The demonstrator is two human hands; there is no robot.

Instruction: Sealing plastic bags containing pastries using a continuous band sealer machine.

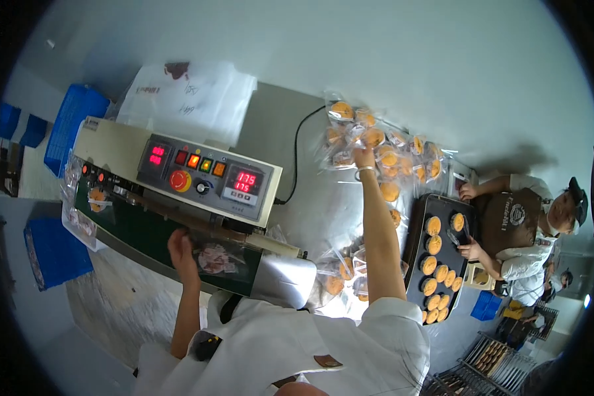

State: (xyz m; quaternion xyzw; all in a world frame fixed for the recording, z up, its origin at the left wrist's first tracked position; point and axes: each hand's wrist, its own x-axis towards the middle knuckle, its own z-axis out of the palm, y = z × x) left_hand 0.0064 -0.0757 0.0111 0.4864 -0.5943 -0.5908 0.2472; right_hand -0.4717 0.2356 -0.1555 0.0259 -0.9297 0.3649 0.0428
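My left hand point(181, 251) is over the green conveyor belt point(148, 225) of a band sealing machine point(178, 168), with its fingers loosely bent and nothing visible in them. Just right of it a clear bag with a printed face point(218, 258) lies on the belt, close to the sealing head. Further along the belt sits a bagged round pastry point(98, 199). My right hand point(365, 157) reaches out to a pile of bagged pastries point(388, 156) near the wall. Its fingertips touch the bags, but whether they grip one is hidden.
A co-worker point(512, 222) holds tongs point(454, 236) over a black baking tray point(418, 262) of round pastries. More bagged pastries point(346, 270) lie close to my body. A black cable point(297, 153) crosses the table. Blue crates point(57, 252) stand by the belt's far end.
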